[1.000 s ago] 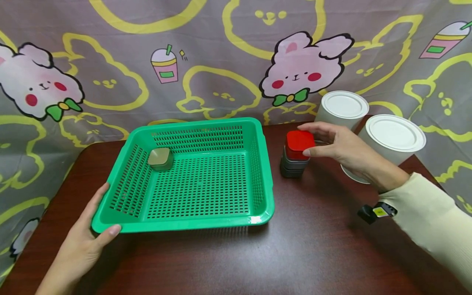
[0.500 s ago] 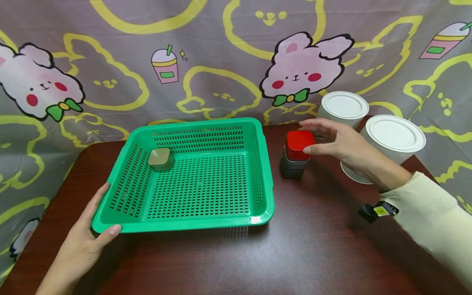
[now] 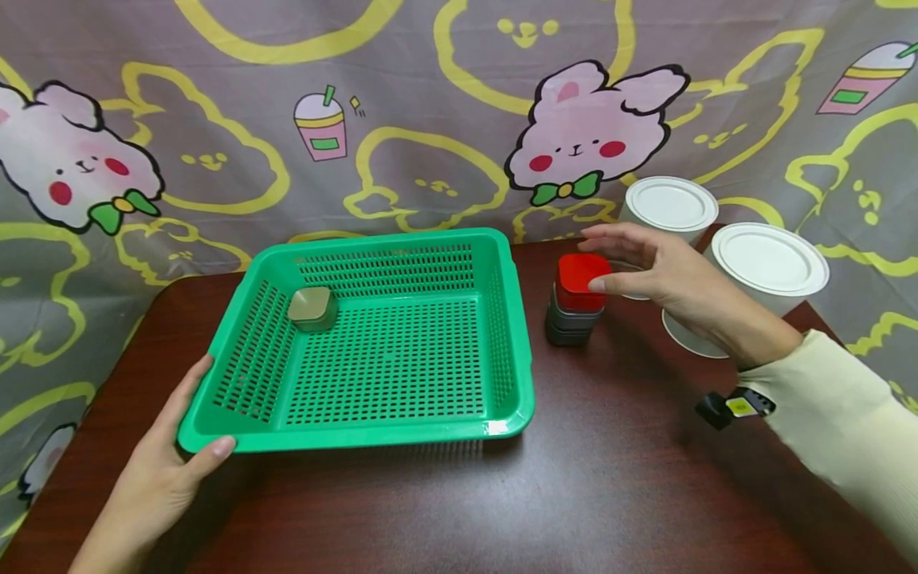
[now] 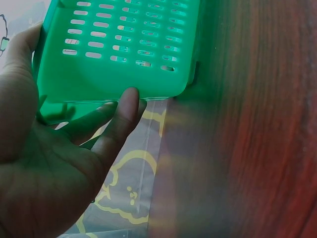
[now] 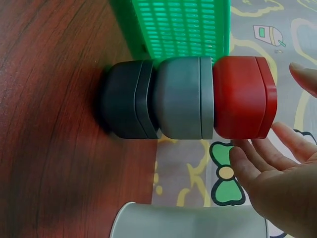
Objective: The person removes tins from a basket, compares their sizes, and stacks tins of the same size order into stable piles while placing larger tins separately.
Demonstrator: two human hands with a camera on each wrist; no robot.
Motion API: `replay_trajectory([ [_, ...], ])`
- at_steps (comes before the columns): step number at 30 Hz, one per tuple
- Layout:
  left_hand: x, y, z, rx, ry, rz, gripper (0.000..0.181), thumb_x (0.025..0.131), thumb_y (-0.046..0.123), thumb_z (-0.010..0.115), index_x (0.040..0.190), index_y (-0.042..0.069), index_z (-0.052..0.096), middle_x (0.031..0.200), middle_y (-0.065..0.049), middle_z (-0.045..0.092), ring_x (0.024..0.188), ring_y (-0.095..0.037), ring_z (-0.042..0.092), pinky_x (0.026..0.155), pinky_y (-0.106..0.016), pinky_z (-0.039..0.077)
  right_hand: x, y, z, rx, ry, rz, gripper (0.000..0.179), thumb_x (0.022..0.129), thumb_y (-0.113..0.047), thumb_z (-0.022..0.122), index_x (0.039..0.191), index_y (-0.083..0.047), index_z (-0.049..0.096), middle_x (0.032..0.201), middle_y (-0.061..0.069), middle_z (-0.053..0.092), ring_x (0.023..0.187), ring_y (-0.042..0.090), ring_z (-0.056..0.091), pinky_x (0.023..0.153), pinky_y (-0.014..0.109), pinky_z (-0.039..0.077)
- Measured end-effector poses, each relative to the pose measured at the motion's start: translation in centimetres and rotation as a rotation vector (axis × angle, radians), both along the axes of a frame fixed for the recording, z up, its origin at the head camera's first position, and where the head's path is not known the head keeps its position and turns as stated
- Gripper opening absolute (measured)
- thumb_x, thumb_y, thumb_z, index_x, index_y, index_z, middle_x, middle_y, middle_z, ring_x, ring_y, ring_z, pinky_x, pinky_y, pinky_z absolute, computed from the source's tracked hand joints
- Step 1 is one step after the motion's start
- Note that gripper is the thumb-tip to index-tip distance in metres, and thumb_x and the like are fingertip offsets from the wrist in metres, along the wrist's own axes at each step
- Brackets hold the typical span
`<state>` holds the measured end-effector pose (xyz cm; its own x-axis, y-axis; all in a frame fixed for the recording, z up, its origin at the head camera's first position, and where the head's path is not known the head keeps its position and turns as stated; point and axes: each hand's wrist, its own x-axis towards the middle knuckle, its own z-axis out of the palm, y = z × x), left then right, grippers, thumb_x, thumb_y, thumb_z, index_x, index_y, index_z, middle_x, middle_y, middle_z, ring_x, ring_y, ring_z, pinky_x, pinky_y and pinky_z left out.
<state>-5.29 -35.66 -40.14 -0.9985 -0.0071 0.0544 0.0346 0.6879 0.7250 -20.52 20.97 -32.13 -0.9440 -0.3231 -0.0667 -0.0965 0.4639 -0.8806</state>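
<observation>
A small red lidded tin [image 3: 582, 273] tops a stack; beneath it the right wrist view shows a grey tin [image 5: 181, 97] and a black tin [image 5: 124, 99]. My right hand [image 3: 681, 287] hovers beside the red tin, thumb and fingers spread. The right wrist view shows a gap between its thumb and the tin. At the basket's near left corner my left hand [image 3: 159, 470] grips the rim of the green plastic basket [image 3: 358, 437], thumb over the front edge. A gold tin [image 3: 311, 305] sits inside, in the far left corner.
Two white lidded canisters, a rear one [image 3: 672, 203] and a nearer one [image 3: 770, 259], stand right of the stack, close to my right hand. A patterned cloth [image 3: 430, 104] hangs behind the dark wooden table [image 3: 459, 510].
My right hand's fingers have spread a little away from the red tin, which stays on the stack. The left hand and the basket have not moved.
</observation>
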Motion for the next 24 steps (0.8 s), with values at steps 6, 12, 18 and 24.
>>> replay_trajectory([
  [6, 0.0, 0.0, 0.0, 0.01, 0.001, -0.006, 0.096, 0.1, 0.005, 0.069, 0.169, 0.036, 0.011, 0.139, 0.033, 0.036, 0.111, 0.022, 0.046, 0.085, -0.002, 0.034, 0.0, -0.2, 0.4, 0.003, -0.009, -0.002, 0.063, 0.099, -0.026, 0.074, 0.156, -0.027, 0.047, 0.156, 0.001, 0.052, 0.143, 0.02, 0.047, 0.094, 0.016, 0.05],
  [12, 0.1, 0.1, -0.1, 0.022, 0.007, -0.007, 0.096, 0.1, 0.005, 0.069, 0.169, 0.036, 0.011, 0.142, 0.032, 0.035, 0.113, 0.021, 0.045, 0.088, -0.001, 0.032, 0.0, -0.5, 0.8, -0.001, 0.012, 0.002, 0.06, 0.099, -0.026, 0.073, 0.155, -0.027, 0.049, 0.153, -0.001, 0.055, 0.14, 0.018, 0.049, 0.094, 0.017, 0.051],
  [18, 0.1, 0.1, -0.1, 0.025, 0.001, 0.0, 0.097, 0.099, 0.005, 0.07, 0.169, 0.037, 0.011, 0.143, 0.031, 0.035, 0.114, 0.022, 0.044, 0.089, -0.001, 0.032, 0.0, -0.7, 1.3, -0.006, 0.04, 0.005, 0.059, 0.099, -0.026, 0.072, 0.154, -0.028, 0.051, 0.15, -0.001, 0.057, 0.137, 0.018, 0.052, 0.093, 0.018, 0.052],
  [24, 0.1, 0.1, -0.1, 0.013, 0.019, -0.004, 0.097, 0.098, 0.005, 0.071, 0.169, 0.035, 0.012, 0.139, 0.034, 0.037, 0.112, 0.021, 0.045, 0.088, -0.002, 0.032, -0.1, -1.3, 2.2, 0.015, 0.047, -0.001, 0.06, 0.098, -0.029, 0.074, 0.153, -0.029, 0.051, 0.151, 0.0, 0.057, 0.137, 0.017, 0.053, 0.094, 0.016, 0.05],
])
